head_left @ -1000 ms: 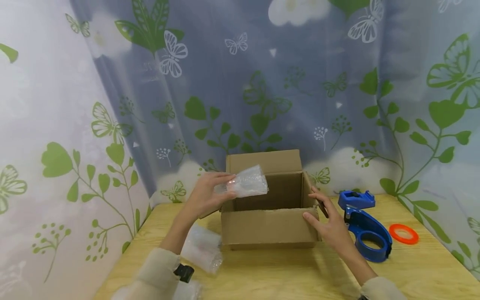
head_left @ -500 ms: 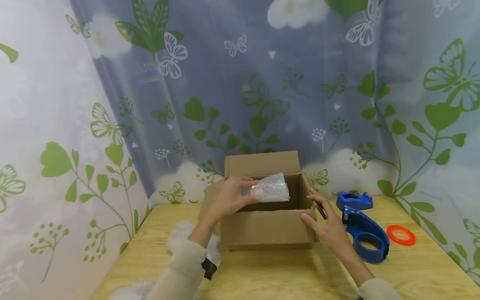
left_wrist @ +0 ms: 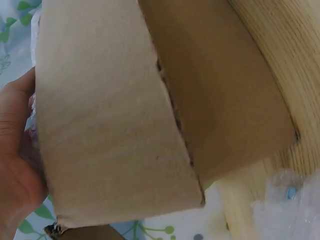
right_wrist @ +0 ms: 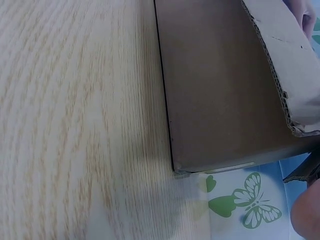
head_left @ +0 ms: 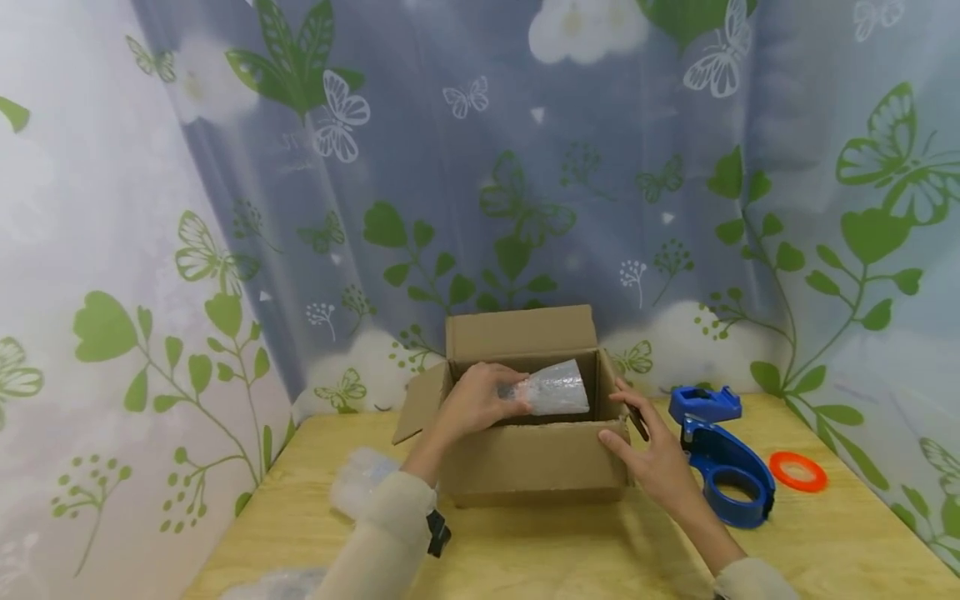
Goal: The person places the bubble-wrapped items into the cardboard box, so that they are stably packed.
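In the head view, your left hand (head_left: 476, 400) grips a bubble-wrap bundle (head_left: 555, 390) at its left end, fingers curled round it, holding it over the open mouth of the cardboard box (head_left: 536, 462) in the middle of the frame. Your right hand (head_left: 651, 454) rests with straight fingers against the box's right front corner and right flap, thumb on the front wall. The box sits on the wooden table (head_left: 540, 550), its back flap upright and its left flap swung outward. To the right of the box stands a blue tape dispenser (head_left: 723, 454), and further right lies an orange ring (head_left: 798, 471). At the lower left, more bubble wrap (head_left: 360, 483) lies just behind your left sleeve.

In the left wrist view, the box's wall and flap fill most of the frame. Your palm shows at the left edge, with a bit of the bundle pressed between it and the cardboard. Loose wrap sits in the lower right corner.

In the right wrist view, the box's side wall runs across the upper right, standing on the table. A fingertip shows at the lower right corner; you cannot tell the grip from here.
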Demonstrator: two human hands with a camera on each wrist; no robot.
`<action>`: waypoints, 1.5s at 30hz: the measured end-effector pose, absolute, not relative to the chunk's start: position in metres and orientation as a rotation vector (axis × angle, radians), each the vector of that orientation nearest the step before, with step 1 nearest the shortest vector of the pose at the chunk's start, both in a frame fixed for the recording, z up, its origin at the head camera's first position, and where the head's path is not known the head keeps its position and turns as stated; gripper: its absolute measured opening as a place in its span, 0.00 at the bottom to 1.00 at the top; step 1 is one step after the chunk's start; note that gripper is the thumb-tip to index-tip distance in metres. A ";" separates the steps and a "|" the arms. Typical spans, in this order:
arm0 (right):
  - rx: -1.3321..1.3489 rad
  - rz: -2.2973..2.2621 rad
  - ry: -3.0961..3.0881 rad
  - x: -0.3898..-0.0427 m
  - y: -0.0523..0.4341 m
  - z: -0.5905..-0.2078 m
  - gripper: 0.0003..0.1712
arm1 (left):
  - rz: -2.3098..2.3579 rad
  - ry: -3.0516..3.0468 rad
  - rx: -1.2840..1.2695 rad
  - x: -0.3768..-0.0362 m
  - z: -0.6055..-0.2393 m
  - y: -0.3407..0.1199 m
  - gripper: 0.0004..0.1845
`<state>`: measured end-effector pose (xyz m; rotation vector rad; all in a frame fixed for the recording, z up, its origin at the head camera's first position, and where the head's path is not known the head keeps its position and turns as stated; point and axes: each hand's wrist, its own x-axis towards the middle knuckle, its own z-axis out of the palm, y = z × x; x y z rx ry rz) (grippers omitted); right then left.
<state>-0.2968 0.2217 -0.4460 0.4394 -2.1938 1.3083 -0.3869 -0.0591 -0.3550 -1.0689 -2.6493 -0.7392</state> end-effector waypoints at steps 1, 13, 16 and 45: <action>0.446 1.310 -2.190 -0.298 0.222 -0.446 0.30 | -0.748 -2.656 -1.070 -0.388 -0.355 -0.058 0.27; 0.442 1.302 -2.154 -0.300 0.222 -0.447 0.32 | -0.821 -2.749 -1.055 -0.394 -0.365 -0.052 0.26; 0.451 1.322 -2.131 -0.299 0.222 -0.447 0.32 | -0.835 -2.804 -1.021 -0.391 -0.364 -0.050 0.25; 0.438 1.329 -2.114 -0.301 0.217 -0.455 0.30 | -0.908 -2.716 -1.028 -0.391 -0.367 -0.054 0.15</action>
